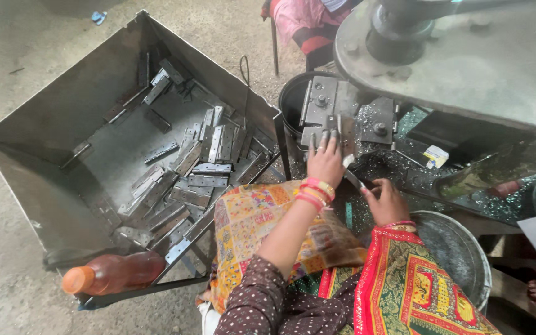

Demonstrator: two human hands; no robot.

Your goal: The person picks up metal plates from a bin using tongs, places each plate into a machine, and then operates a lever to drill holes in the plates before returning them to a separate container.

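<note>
Dozens of grey steel hinge plates [200,167] lie heaped in the slanted sheet-metal bin [51,124], well left of the fingers and within arm's reach; an orange-capped bottle of brown liquid [116,273] rests on the bin's low edge. The left hand [325,162] stretches forward, fingers flat and spread on the press die block [327,111], gripping nothing that shows, apparently steadying a piece there. Just right of it, the right hand [384,201] curls around a thin metal strip [353,180]. A round steel tub [460,248] stands beside that wrist.
</note>
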